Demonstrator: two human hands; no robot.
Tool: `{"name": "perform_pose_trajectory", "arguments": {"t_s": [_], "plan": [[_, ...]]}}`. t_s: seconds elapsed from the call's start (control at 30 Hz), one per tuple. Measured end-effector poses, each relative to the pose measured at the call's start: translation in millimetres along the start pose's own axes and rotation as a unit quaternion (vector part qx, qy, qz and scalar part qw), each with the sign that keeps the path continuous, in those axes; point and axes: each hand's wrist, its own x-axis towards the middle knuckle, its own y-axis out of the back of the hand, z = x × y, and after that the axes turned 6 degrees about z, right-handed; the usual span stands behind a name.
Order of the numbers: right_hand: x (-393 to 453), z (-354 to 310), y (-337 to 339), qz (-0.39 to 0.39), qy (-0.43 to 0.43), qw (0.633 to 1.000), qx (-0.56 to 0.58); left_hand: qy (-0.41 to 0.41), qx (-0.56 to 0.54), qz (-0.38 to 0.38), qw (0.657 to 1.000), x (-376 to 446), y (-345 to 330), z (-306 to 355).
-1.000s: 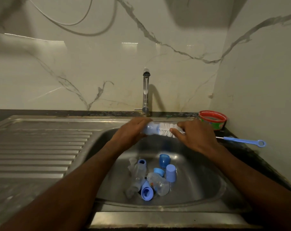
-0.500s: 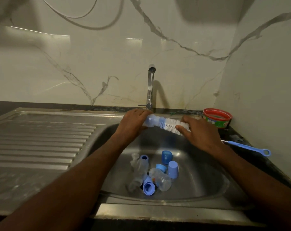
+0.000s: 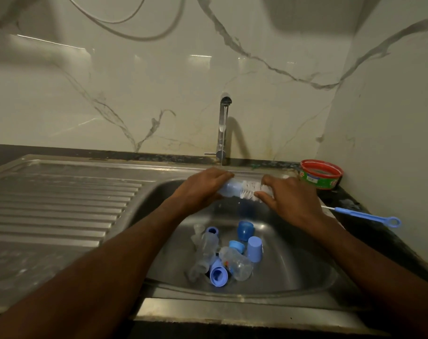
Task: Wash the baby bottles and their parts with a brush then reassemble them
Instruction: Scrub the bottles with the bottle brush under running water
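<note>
Compared with one second earlier, the right hand [image 3: 291, 201] has closed toward the left hand [image 3: 200, 189], and less of the white brush [image 3: 250, 189] bristle shows between them at the bottle [image 3: 228, 189] mouth. At half a second earlier the brush sloped down to the right; it now lies nearly level. Both hands sit closer to the sink's [image 3: 159, 192] back rim, beneath the tap [image 3: 222, 133]. Grips on bottle and brush look alike throughout.
</note>
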Motion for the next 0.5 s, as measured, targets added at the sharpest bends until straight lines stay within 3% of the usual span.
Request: {"name": "perform_pose_trajectory", "arguments": {"t_s": [0.07, 0.17, 0.3, 0.33, 0.43, 0.5], "plan": [[-0.9, 5.2, 3.6, 0.009, -0.018, 1.0, 0.019, 0.017, 0.006, 0.022, 1.0, 2.2, 4.0, -6.4], [2.7, 7.5, 9.0, 0.037, -0.013, 0.999, 0.033, 0.105, 0.001, 0.041, 0.994, 3.3, 4.9, -14.6], [-2.7, 5.2, 2.7, -0.01, 0.034, 0.999, 0.01, -0.002, -0.03, -0.056, 0.998, 2.5, -2.5, -1.7], [-3.1, 7.5, 4.6, -0.016, 0.026, 0.999, 0.023, -0.002, -0.03, -0.047, 0.998, 3.8, 0.2, -5.4], [0.7, 9.4, 10.3, 0.021, -0.008, 0.998, 0.064, 0.1, -0.024, 0.021, 0.995, 7.4, 7.2, -16.8], [1.4, 3.9, 7.4, 0.038, -0.001, 0.999, 0.029, 0.085, -0.025, 0.013, 0.996, 9.8, 2.1, -6.4]]}}
